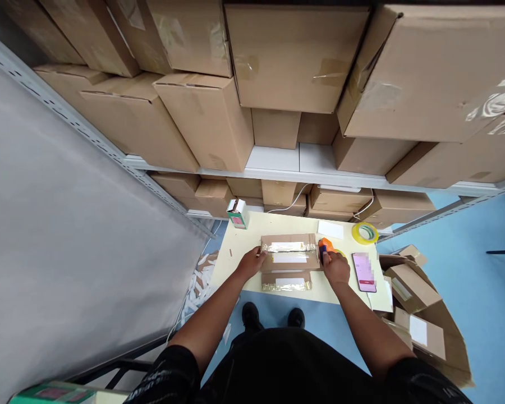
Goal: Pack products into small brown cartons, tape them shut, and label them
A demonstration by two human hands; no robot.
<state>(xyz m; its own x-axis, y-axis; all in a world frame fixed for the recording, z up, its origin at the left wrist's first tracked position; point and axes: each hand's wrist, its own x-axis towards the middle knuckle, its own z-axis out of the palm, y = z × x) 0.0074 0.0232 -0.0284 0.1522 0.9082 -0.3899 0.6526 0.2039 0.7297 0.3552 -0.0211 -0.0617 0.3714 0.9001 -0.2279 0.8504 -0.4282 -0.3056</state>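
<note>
Small flat cardboard boxes with white labels and shiny clear tape lie in front of me on a cream table. The middle box (315, 260) is flanked by a far box (266, 240) and a near box (269, 279). At the left end of the middle box, my left hand (251, 264) grips its edge, thumb by the top; the other fingers are partly hidden. My right hand (336, 269) is closed around an orange and blue tape dispenser (326, 244) at the boxes' right end. Part of its yellow roll shows behind the hand.
On the table (239, 280) are a green-and-white carton (238, 214), a yellow tape roll (365, 233), a white card (330, 229) and a phone (364, 272). A shelf (273, 159) full of cartons rises behind. A large open box (454, 350) holding parcels stands right; paper scraps (196, 286) lie left.
</note>
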